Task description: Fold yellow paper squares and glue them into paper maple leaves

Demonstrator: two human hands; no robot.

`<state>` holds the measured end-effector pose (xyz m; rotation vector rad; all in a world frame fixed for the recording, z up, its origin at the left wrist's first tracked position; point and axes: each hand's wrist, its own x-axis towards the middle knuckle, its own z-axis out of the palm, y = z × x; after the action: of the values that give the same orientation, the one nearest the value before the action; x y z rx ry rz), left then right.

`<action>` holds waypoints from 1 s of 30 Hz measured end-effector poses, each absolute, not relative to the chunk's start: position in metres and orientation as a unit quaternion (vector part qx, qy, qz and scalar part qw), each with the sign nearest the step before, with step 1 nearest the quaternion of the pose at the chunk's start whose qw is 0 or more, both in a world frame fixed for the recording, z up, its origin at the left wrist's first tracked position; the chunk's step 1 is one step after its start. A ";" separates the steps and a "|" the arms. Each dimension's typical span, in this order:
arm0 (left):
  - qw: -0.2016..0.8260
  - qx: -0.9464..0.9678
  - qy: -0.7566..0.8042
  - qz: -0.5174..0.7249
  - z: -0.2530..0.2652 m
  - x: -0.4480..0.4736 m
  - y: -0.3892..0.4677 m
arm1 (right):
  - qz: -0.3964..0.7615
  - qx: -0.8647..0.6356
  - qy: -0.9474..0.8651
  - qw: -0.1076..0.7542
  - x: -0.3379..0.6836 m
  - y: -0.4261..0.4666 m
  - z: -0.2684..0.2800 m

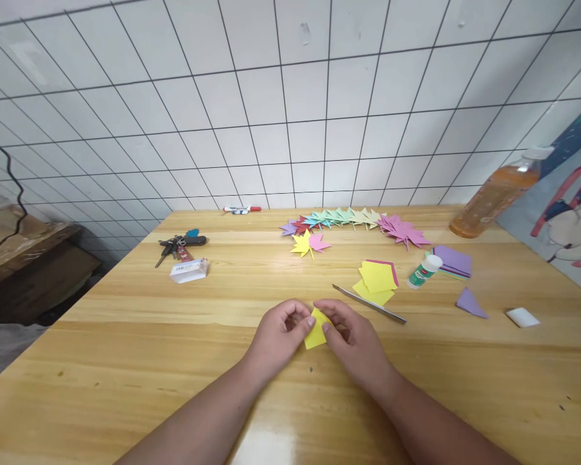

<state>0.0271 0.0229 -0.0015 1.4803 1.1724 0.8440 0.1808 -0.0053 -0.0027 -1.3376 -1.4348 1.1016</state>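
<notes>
A small piece of yellow paper (pixel 315 335) is held between my two hands, low over the wooden table. My left hand (pixel 281 332) pinches its left edge with thumb and fingers. On the other side my right hand (pixel 353 339) grips the right edge, thumb on top. Parts of the paper are hidden under the fingers. Just beyond my right hand lies a thin metal strip (pixel 370 303), its far end near a stack of yellow sheets (pixel 380 276) with a pink sheet under it. Folded paper maple leaves (pixel 301 244) in several colours rest farther back.
A glue stick (pixel 425 271), purple sheets (pixel 452 259), a purple folded triangle (pixel 469 303) and a white eraser-like block (pixel 523 317) are at right. Behind them leans a bottle (pixel 496 194). Keys (pixel 177 244) and a small white box (pixel 190 270) lie left; markers (pixel 242 209) sit by the wall.
</notes>
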 end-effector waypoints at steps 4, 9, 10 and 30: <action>0.508 0.617 0.488 0.351 -0.001 0.027 0.022 | 0.438 -0.518 -0.567 0.467 0.183 -0.005 0.000; 0.505 0.624 0.486 0.347 -0.004 0.027 0.021 | 0.447 -0.535 -0.558 0.450 0.182 -0.002 -0.002; 0.504 0.626 0.484 0.347 -0.004 0.027 0.021 | 0.452 -0.537 -0.555 0.445 0.182 -0.002 -0.002; 0.531 0.629 0.462 0.330 -0.003 0.026 0.021 | 0.452 -0.548 -0.534 0.457 0.181 0.000 -0.002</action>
<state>0.0259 0.0213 -0.0033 1.5018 1.1024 0.7883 0.1812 0.0005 -0.0020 -1.3516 -1.3165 1.1151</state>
